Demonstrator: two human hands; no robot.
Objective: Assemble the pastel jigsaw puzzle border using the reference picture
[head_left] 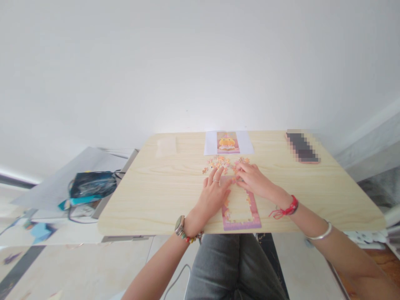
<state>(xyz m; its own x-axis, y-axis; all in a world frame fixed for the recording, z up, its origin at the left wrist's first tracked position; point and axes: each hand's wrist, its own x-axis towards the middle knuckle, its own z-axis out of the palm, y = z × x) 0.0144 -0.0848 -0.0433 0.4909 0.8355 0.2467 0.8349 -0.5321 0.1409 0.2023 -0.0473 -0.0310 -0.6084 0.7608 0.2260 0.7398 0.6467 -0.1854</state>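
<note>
A jigsaw puzzle frame (242, 226) with a purple-pink border lies near the table's front edge, bare wood showing in its middle. My left hand (214, 193) rests over its upper left side, fingers apart and thumb pointing toward the top border. At the top right of the frame, my right hand (254, 180) has its fingers bent together; whatever is between the fingertips is too small and covered to make out. Loose puzzle pieces (218, 161) lie in a heap just beyond both hands, some by the right fingers. Behind them is a printed picture sheet (228, 143) showing a yellow figure.
A phone (302, 146), blurred out, lies at the table's back right. A pale, see-through packet (166, 146) is at the back left. Left of the wooden table (140, 200), a lower surface holds a dark bag (92, 185) and papers. A white wall stands behind.
</note>
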